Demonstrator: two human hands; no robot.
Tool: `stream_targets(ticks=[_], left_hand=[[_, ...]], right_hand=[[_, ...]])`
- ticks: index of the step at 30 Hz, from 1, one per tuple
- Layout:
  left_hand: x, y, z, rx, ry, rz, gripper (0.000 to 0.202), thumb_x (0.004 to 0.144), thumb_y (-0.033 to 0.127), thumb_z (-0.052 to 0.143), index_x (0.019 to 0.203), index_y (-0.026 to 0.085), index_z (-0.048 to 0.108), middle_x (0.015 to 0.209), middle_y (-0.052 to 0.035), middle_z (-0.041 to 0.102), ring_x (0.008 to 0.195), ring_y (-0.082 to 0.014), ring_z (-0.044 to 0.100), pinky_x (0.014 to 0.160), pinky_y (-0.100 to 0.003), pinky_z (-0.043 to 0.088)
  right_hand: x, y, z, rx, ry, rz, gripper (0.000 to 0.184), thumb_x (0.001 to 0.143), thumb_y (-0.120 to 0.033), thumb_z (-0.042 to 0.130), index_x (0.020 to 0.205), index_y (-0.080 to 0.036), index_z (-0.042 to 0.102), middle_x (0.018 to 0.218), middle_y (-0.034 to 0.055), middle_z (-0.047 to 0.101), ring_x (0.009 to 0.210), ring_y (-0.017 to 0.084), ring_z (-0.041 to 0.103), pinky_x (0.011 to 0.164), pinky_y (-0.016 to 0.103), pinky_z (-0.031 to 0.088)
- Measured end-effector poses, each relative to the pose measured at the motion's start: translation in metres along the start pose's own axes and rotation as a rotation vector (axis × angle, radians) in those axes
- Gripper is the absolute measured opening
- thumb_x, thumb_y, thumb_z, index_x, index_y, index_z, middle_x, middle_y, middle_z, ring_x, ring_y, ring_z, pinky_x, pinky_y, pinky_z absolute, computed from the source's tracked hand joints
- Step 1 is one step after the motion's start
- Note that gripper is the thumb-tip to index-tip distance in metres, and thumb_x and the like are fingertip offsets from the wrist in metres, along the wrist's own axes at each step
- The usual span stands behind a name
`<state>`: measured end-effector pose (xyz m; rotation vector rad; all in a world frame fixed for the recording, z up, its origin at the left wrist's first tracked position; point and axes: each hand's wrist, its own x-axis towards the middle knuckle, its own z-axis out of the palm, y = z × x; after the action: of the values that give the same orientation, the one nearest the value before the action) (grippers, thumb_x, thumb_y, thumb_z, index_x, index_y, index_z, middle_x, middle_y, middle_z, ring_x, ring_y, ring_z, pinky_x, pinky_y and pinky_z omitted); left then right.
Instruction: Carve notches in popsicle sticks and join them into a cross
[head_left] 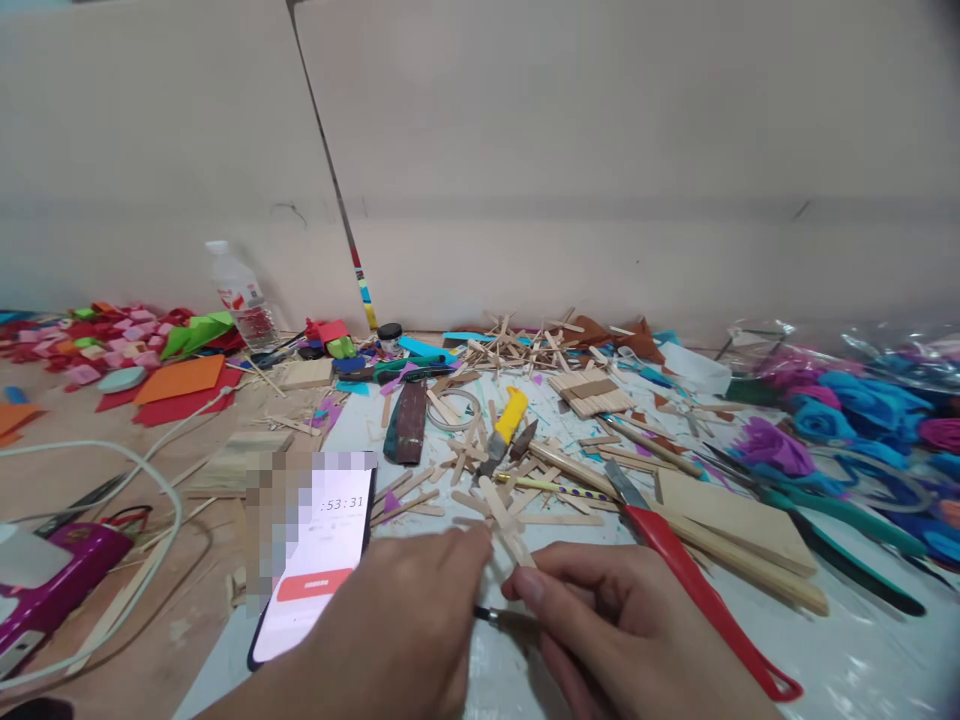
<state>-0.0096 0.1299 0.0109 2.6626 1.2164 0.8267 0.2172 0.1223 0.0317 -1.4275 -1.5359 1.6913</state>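
In the head view, my right hand (615, 620) pinches the lower end of a wooden craft stick (504, 520) between thumb and fingers. The stick tilts up and to the left over a heap of loose sticks. Close beside it, my left hand (405, 605) is closed, back up, with most fingers hidden. A thin dark object with a silvery band (491, 614) shows between the hands; its kind is unclear. Just beyond lie a yellow-handled cutter (510, 420) and a patterned pencil (555, 487). A red-handled knife (697, 590) lies right of my right hand.
A phone (322, 540) showing a timer lies left of my left hand. Green-handled scissors (847, 530), wood pieces (742, 510) and coloured crepe paper (832, 410) are at right. A plastic bottle (240, 295) stands by the wall. A white cable (169, 500) loops at left.
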Motion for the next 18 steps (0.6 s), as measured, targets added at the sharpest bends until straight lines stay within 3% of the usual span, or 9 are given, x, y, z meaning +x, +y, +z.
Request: stream_targets(ticks=[5, 13, 18], left_hand=[[-0.001, 0.001, 0.002, -0.002, -0.056, -0.091, 0.025, 0.096, 0.005, 0.047, 0.102, 0.027, 0.057, 0.084, -0.0033, 0.077, 0.063, -0.0230, 0.067, 0.059, -0.034, 0.035], [0.003, 0.003, 0.000, -0.119, -0.200, -0.196, 0.022, 0.087, 0.007, 0.055, 0.095, 0.027, 0.060, 0.081, -0.0038, 0.075, 0.065, -0.0252, 0.066, 0.061, -0.034, 0.031], [0.009, -0.002, -0.008, -0.227, -0.208, -0.331, 0.013, 0.094, 0.017, 0.054, 0.086, 0.027, 0.054, 0.077, -0.0050, 0.069, 0.065, -0.0252, 0.058, 0.064, -0.034, 0.028]], right_hand=[[0.003, 0.004, 0.000, 0.033, -0.006, -0.005, 0.064, 0.104, -0.083, 0.075, 0.081, -0.024, 0.068, 0.053, -0.0088, 0.046, 0.049, 0.010, 0.032, 0.051, 0.029, 0.017], [0.008, 0.010, 0.002, 0.088, -0.024, -0.009, 0.062, 0.103, -0.081, 0.079, 0.081, -0.024, 0.067, 0.053, -0.0104, 0.042, 0.049, 0.009, 0.029, 0.049, 0.028, 0.013], [0.006, 0.006, 0.004, 0.079, -0.024, 0.011, 0.067, 0.099, -0.085, 0.080, 0.076, -0.024, 0.065, 0.050, -0.0090, 0.043, 0.048, 0.009, 0.029, 0.049, 0.028, 0.015]])
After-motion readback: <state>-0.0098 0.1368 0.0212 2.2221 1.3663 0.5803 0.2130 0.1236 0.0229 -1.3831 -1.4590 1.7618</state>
